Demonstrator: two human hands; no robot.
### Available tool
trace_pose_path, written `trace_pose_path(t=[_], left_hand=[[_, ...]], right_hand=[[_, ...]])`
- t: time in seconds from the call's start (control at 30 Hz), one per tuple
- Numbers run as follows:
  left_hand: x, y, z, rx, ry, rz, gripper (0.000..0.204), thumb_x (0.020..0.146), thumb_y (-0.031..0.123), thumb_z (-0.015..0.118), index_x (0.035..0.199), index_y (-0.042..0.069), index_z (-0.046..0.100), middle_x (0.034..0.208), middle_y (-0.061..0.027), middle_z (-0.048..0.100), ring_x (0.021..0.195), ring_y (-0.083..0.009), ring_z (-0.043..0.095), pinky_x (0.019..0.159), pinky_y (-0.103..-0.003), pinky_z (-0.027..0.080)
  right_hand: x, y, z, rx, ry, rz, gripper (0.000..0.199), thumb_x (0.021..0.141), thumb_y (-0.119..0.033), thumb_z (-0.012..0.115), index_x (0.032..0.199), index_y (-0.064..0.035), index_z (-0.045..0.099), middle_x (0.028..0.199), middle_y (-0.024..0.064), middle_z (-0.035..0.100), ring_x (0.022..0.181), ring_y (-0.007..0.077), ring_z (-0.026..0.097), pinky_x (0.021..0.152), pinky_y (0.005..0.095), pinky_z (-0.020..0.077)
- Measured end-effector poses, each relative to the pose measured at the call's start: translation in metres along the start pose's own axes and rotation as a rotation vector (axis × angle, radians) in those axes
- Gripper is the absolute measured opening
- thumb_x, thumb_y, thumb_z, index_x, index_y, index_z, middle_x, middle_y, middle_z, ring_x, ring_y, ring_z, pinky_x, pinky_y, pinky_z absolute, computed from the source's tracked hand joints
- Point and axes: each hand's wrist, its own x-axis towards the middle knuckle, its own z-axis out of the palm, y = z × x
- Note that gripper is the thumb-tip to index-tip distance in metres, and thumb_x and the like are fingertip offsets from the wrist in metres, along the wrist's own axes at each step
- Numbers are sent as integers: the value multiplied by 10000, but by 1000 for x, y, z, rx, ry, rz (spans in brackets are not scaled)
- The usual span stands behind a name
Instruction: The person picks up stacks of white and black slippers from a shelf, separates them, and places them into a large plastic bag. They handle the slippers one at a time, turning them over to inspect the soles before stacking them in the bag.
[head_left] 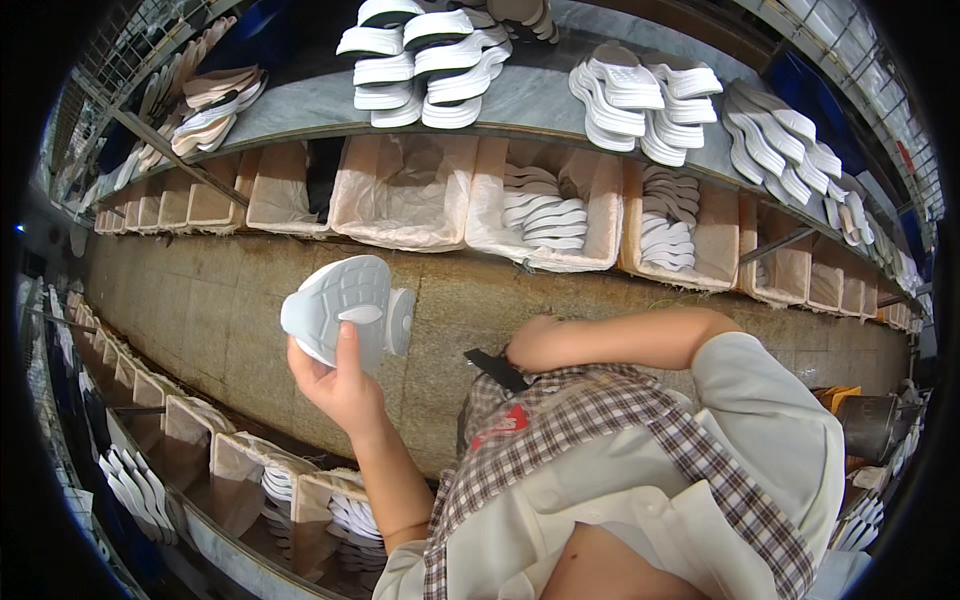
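A shoe sole (335, 305), light grey and white with a segmented tread, is gripped in my left hand (345, 395) over the aisle. My thumb presses on its tread side and the fingers go behind it. A narrower grey-white part (401, 322) shows behind its right edge; whether it belongs to the same sole or a second one I cannot tell. My right hand (532, 340) is at the front of my checked apron (610, 420), its fingers mostly hidden. Beside it is a flat black piece (495, 370); I cannot tell whether the hand holds it.
Ahead runs a grey shelf (300, 110) with stacked white soles (420, 65) and more stacks (625, 95). Beneath it stand lined bins (405, 190), some holding soles (545, 215). More bins (240, 480) line the lower left. A dark cylinder (868, 425) stands at the right.
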Motion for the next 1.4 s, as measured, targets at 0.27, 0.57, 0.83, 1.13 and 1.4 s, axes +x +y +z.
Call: trace_pose_path(t=[0.27, 0.57, 0.83, 1.13, 1.4], left_hand=[[8, 17, -7, 751, -422, 669, 250, 655, -4, 730, 889, 18, 643, 848, -62, 561, 798, -199, 560, 691, -320, 438], [13, 60, -13, 974, -680, 1103, 253, 649, 57, 684, 901, 71, 673, 846, -4, 572, 791, -166, 548, 671, -307, 406], [11, 79, -51, 1088, -724, 1191, 234, 716, 109, 612, 944, 84, 656, 930, 5, 576, 861, -139, 554, 731, -294, 413], [18, 95, -95, 1219, -725, 1259, 185, 733, 114, 624, 914, 89, 647, 914, 11, 555, 871, -126, 542, 754, -281, 402], [20, 100, -118, 1197, -804, 1287, 201, 722, 107, 675, 921, 86, 647, 895, -1, 560, 839, -142, 540, 674, -284, 411]], right_hand=[[-95, 60, -87, 1186, 1180, -34, 481, 959, -419, 431, 669, -45, 511, 630, -8, 464, 602, 112, 426, 601, 258, 369], [-123, -33, -148, 1263, 1004, -680, 318, 943, -238, 517, 681, -58, 505, 557, -27, 465, 489, 46, 438, 459, 210, 329], [-107, -83, -159, 1106, 960, -735, 346, 934, -217, 540, 636, -61, 457, 614, -16, 489, 525, 47, 440, 478, 214, 344], [-132, -84, -189, -48, 729, -517, 353, 883, -414, 549, 873, -62, 575, 665, 112, 584, 636, 309, 578, 548, 391, 427], [-123, -135, -200, -377, 636, -541, 230, 851, -293, 582, 802, -81, 657, 634, 100, 619, 629, 283, 624, 556, 385, 480]])
